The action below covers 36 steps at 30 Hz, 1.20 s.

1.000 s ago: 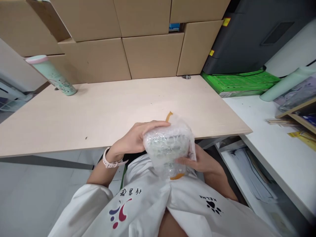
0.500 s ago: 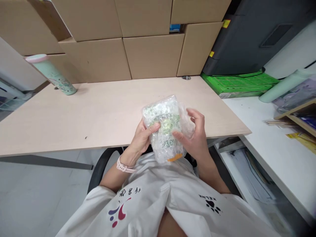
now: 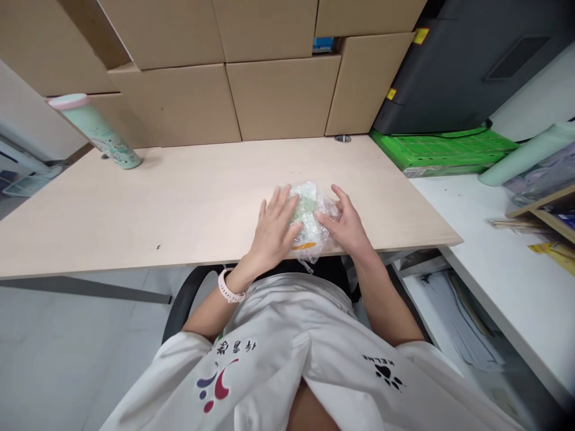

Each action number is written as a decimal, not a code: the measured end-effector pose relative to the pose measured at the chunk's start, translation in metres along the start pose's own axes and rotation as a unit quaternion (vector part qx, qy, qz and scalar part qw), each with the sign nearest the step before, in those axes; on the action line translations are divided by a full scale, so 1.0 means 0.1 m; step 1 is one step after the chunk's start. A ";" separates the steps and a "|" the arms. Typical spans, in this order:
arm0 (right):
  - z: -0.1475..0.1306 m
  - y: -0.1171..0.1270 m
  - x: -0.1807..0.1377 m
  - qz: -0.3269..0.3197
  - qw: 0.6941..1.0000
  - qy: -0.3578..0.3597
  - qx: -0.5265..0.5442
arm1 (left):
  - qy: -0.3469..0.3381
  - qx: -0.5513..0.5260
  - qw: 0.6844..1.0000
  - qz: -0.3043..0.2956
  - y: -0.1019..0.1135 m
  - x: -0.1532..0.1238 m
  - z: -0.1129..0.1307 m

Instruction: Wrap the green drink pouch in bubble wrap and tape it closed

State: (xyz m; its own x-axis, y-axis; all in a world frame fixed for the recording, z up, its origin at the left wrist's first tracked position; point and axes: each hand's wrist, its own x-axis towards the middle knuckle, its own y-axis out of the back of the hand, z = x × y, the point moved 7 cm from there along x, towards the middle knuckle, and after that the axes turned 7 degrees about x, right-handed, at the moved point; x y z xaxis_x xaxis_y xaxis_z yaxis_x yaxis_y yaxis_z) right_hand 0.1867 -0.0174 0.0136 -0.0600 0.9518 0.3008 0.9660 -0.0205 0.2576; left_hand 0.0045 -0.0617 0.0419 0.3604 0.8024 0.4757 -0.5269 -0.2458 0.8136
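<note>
The white shirt (image 3: 278, 341) has short sleeves (image 3: 173, 356), a red-and-purple logo (image 3: 221, 390) and a black paw (image 3: 383, 372); the wristband (image 3: 229, 292) is pink.

- Partly under our left hand (image 3: 273, 232), our right hand (image 3: 349, 228) at its right, the package (image 3: 308, 222) lies on the table (image 3: 202, 203).
- Behind our grip, we have stacked boxes (image 3: 283, 99).
- Far left, a tumbler (image 3: 104, 134); far right, a crate (image 3: 444, 151).

Pale table (image 3: 202, 203) under tumbler (image 3: 102, 133), cartons (image 3: 283, 102), wrapped packet (image 3: 308, 216) (seemingly flat)
</note>
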 end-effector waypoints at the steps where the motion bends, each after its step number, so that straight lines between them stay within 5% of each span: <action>1: -0.09 0.03 -0.02 0.012 0.998 0.045 -0.048 | -0.036 0.037 0.998 -0.041 -0.04 -0.04 0.13; 4: -0.31 -0.02 -0.11 -0.023 0.982 0.135 -0.127 | -0.081 0.138 0.980 -0.117 -0.15 -0.14 0.37; 8: -0.28 -0.22 -0.22 -0.140 0.979 0.093 -0.115 | -0.075 0.208 0.965 -0.143 -0.28 -0.16 0.44; 13: -0.25 -0.22 -0.26 -0.138 0.983 0.087 -0.089 | -0.076 0.214 0.966 -0.122 -0.32 -0.16 0.43; 16: -0.22 -0.13 -0.25 -0.090 0.991 0.094 -0.031 | -0.083 0.190 0.975 -0.085 -0.29 -0.19 0.41; 21: 0.05 0.13 -0.23 0.112 0.993 0.025 0.041 | -0.068 0.107 0.992 -0.002 -0.25 -0.24 0.30; 25: 0.07 0.04 -0.21 0.071 0.997 -0.021 -0.026 | -0.030 0.045 0.997 0.045 -0.23 -0.25 0.26; 30: -0.43 -0.11 -0.11 0.045 0.989 0.063 -0.129 | 0.079 -0.092 0.979 0.165 -0.07 -0.31 0.14; 34: -1.03 -0.34 0.07 0.025 0.942 0.212 -0.259 | 0.242 -0.123 0.930 0.247 -0.02 -0.49 -0.23; 36: -1.22 -0.40 0.17 0.012 0.916 0.259 -0.306 | 0.269 -0.118 0.919 0.262 -0.01 -0.57 -0.39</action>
State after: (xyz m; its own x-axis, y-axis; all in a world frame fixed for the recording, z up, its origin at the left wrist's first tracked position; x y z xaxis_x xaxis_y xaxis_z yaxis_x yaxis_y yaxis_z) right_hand 0.1163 -0.0374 0.1201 -0.3062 0.6787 0.6676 0.6559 -0.3578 0.6646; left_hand -0.0456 -0.0864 0.0013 -0.3897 0.7763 0.4955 -0.6950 -0.6009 0.3948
